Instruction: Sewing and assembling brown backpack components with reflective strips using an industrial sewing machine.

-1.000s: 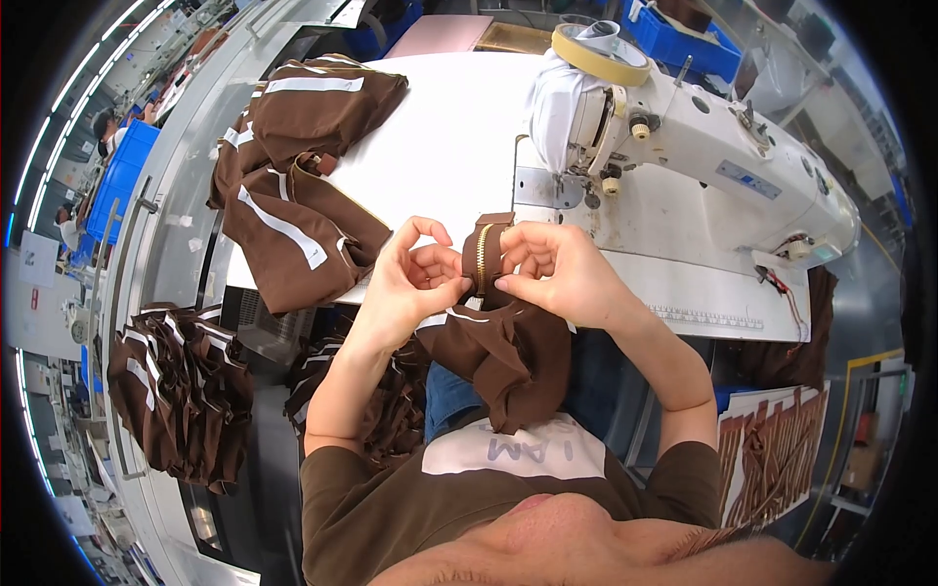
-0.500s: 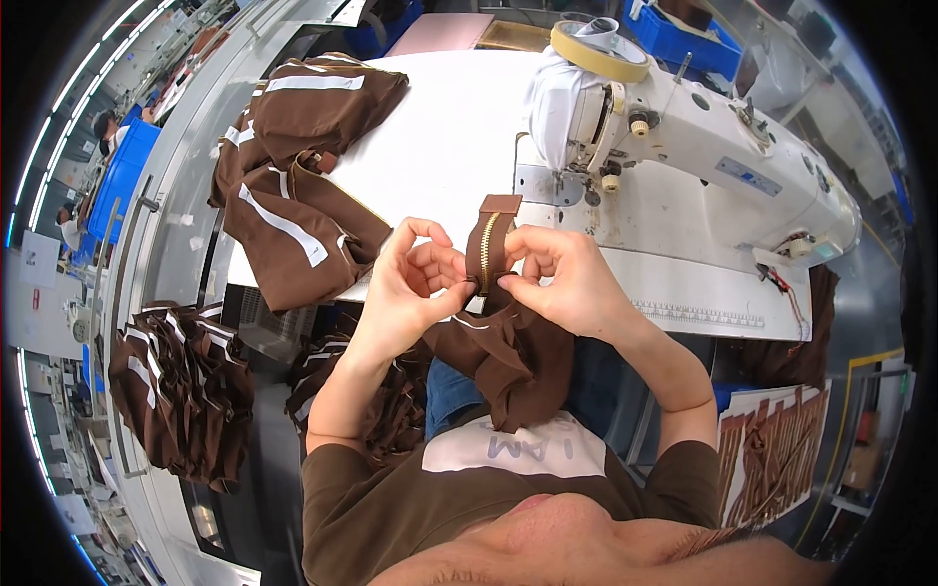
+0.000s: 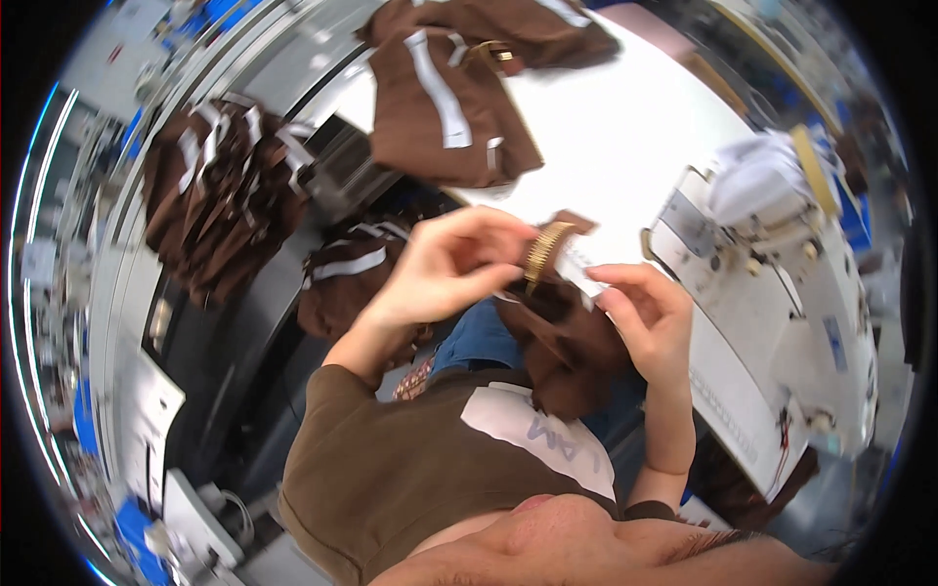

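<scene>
1. Right hand (image 3: 650, 317) just swapped the zipper (image 3: 547, 252) for pinching the white tag (image 3: 578, 266), so looks like the tag's getting attention now.
2. Left hand (image 3: 454, 264) still pinches the zipper; brown fabric (image 3: 562, 342) hangs over the lap (image 3: 471, 338).

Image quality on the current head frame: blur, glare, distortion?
Head view: sewing machine smeared, gold zipper soft too; head view: white tabletop looks washed out, little surface detail; head view: fisheye bends straight edges near the rim, corners black.

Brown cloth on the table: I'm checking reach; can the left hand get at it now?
Probably yes: though holding a zipper, the left hand has no visible obstacle before the cloth.
</scene>
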Tool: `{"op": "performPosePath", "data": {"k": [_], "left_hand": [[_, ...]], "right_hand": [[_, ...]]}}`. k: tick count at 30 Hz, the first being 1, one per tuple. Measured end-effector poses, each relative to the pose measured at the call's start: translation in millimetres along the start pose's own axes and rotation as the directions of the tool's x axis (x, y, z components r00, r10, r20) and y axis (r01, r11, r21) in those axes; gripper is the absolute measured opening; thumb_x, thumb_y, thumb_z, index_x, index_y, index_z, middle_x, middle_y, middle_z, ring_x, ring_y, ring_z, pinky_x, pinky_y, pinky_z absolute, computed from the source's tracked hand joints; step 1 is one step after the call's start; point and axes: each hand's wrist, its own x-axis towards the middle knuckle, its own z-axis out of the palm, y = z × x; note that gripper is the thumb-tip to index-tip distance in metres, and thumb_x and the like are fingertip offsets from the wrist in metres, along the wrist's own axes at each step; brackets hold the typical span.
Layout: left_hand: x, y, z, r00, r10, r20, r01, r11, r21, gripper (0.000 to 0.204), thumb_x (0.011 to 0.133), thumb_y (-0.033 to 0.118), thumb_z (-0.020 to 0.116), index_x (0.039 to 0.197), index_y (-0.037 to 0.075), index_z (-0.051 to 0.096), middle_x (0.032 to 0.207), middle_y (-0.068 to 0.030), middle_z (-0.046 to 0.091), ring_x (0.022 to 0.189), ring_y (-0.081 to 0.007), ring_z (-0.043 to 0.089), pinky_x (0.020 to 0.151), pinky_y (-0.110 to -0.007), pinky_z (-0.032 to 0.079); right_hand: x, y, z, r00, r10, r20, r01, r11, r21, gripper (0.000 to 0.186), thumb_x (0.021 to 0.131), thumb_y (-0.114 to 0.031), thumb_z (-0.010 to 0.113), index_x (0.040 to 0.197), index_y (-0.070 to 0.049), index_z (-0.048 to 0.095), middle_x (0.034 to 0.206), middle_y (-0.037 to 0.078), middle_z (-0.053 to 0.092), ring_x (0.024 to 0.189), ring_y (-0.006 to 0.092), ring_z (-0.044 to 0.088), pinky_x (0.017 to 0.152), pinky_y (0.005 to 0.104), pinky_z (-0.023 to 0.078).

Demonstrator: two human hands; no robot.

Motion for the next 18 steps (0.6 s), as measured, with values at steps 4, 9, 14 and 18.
{"op": "performPosePath", "data": {"k": [4, 9, 14, 18], "left_hand": [[-85, 38, -79, 0.839, 0.227, -0.494, -0.048, 0.936, 0.349, 0.024, 0.077, -0.011, 0.062, 0.099, -0.003, 0.063, 0.096, -0.0072, 0.064, 0.084, -0.0107, 0.061, 0.074, -0.023, 0.05], [-134, 59, -123, 0.8, 0.404, -0.444, -0.005, 0.744, 0.668, 0.024, 0.075, -0.018, 0.054, 0.093, -0.005, 0.063, 0.09, -0.0088, 0.064, 0.085, -0.016, 0.063, 0.077, -0.026, 0.05], [-97, -8, -172, 0.958, -0.074, -0.278, 0.288, 0.264, 0.921, 0.028, 0.064, -0.014, 0.052, 0.083, 0.002, 0.064, 0.083, -0.0131, 0.063, 0.082, -0.0308, 0.059, 0.072, -0.036, 0.048], [-119, -170, -215, 0.893, -0.376, -0.248, 0.347, 0.224, 0.911, 0.073, 0.063, 0.031, 0.074, 0.13, 0.021, 0.049, 0.132, -0.0115, 0.049, 0.127, -0.0341, 0.036, 0.104, -0.056, 0.023]], "right_hand": [[8, 10, -5, 0.999, -0.025, 0.025, 0.027, 0.998, -0.063, 0.016, 0.087, 0.001, 0.058, 0.102, 0.004, 0.063, 0.1, 0.011, 0.066, 0.078, 0.0128, 0.063, 0.073, 0.0236, 0.05], [17, 17, -5, 1.0, -0.019, 0.025, 0.021, 0.994, -0.104, 0.016, 0.088, -0.001, 0.057, 0.102, 0.004, 0.064, 0.097, 0.01, 0.066, 0.075, 0.0118, 0.063, 0.073, 0.0232, 0.05], [15, 26, -6, 1.0, -0.002, -0.031, -0.002, 0.992, -0.128, 0.014, 0.088, -0.002, 0.059, 0.099, 0.003, 0.065, 0.094, 0.009, 0.067, 0.075, 0.0116, 0.063, 0.07, 0.0228, 0.05], [12, 30, -16, 0.997, -0.021, -0.072, 0.01, 0.989, -0.15, 0.013, 0.088, -0.003, 0.059, 0.098, 0.003, 0.066, 0.093, 0.009, 0.067, 0.073, 0.0117, 0.063, 0.068, 0.0226, 0.05]]}}
